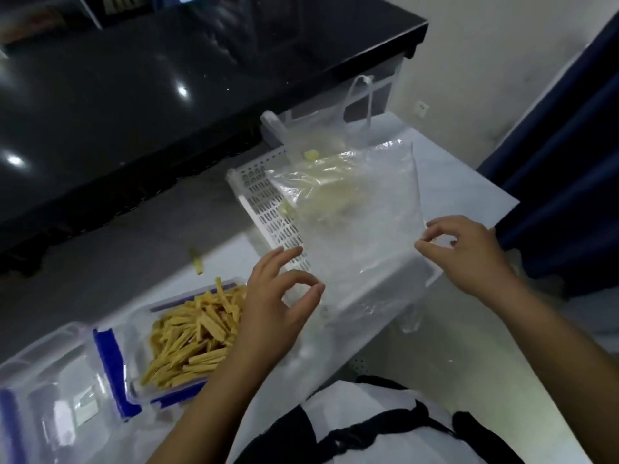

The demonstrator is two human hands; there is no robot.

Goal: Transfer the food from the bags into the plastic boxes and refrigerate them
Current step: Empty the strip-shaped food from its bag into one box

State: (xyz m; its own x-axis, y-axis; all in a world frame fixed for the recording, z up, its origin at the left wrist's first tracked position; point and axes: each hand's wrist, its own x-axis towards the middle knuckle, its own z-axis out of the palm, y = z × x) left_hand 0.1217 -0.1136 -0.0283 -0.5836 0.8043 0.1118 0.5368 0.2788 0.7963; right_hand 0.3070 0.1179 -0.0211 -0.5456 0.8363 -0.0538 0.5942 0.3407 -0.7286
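Counter (140, 105): glossy black slab, filling the upper left of the frame.
Table (462, 182): pale surface, partly covered by the tray and bag.
Bag (361, 209): clear crinkled plastic at centre right, held up over the tray; yellowish food inside is blurred.
Tray (268, 209): white, slotted, largely hidden behind the bag.
Box (134, 349): clear with blue clips, lower left, filled with yellow strips (197, 343).
Left hand (281, 299): bag edge pinched between thumb and forefinger, other fingers spread.
Right hand (469, 252): opposite bag edge pinched by curled fingertips.
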